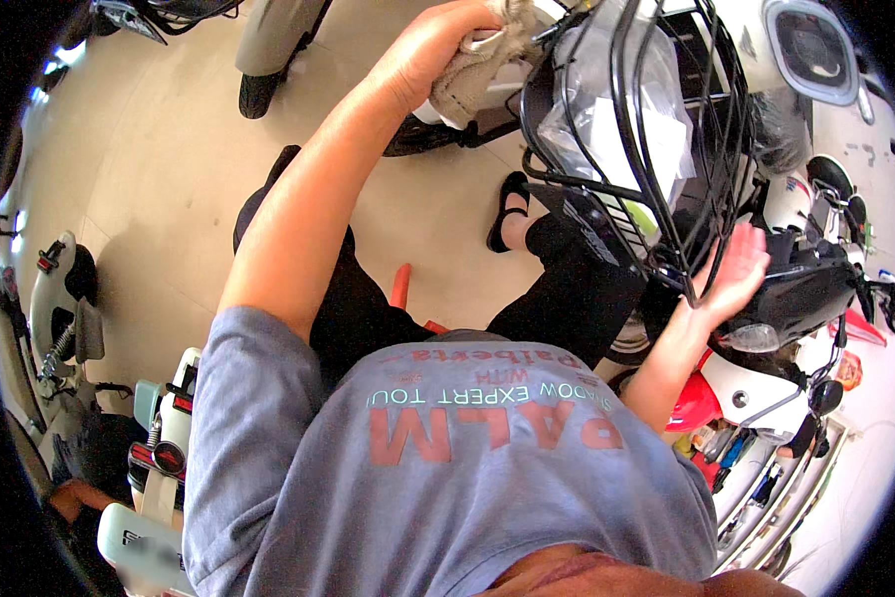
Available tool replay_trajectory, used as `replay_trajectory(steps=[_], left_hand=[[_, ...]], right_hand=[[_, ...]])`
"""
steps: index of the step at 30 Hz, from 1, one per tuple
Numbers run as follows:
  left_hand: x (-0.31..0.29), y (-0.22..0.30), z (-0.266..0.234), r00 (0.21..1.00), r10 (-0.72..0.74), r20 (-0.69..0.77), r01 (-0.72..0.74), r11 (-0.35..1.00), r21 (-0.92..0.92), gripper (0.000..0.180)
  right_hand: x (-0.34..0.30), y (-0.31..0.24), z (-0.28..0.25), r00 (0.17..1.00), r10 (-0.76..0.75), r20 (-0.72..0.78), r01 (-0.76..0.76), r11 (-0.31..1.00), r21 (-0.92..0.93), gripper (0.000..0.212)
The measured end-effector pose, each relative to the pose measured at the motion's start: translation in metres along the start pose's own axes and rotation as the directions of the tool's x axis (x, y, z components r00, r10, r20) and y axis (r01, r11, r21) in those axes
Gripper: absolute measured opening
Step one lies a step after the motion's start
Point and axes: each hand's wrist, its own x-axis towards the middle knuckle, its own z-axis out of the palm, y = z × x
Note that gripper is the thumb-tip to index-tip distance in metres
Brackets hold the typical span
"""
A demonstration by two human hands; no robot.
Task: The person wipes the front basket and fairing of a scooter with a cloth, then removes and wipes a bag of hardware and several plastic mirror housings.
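Note:
A beige-grey cloth (470, 82) is bunched in my left hand (445, 45), whose fingers are closed round it at the top of the view. The cloth lies against the white front part of a scooter, above its dark wheel (432, 139). Just right of it stands a black wire basket (621, 184), with a clear plastic bag (577, 99) and white paper (656, 149) inside. My right hand (738, 267) is beside the basket's near corner, fingers stretched out and holding nothing I can see. Whether it touches the basket is hard to tell.
Other scooters stand around me, including a pale green and white one (139, 537) at lower left and a red and white one (746, 398) at right. A grey fender and wheel (268, 50) are at the top left. Metal rails (766, 497) hold small goods at lower right.

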Motion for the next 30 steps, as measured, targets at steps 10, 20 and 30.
replay_trajectory(steps=[10, 20, 30], left_hand=[[-0.002, -0.009, 0.017, 0.994, 0.050, 0.099, -0.085, 0.916, 0.391, 0.051], [0.009, -0.021, 0.002, 0.993, 0.053, 0.101, -0.098, 0.849, 0.519, 0.059], [0.007, -0.034, 0.002, 0.986, 0.141, 0.089, -0.167, 0.833, 0.527, 0.062]], right_hand=[[-0.096, -0.060, 0.035, 0.434, -0.207, 0.877, 0.883, 0.293, -0.368, 0.041], [-0.098, -0.049, 0.044, 0.249, -0.634, 0.732, 0.959, 0.054, -0.279, 0.056], [-0.088, -0.081, 0.088, 0.131, -0.366, 0.921, 0.984, -0.069, -0.167, 0.062]])
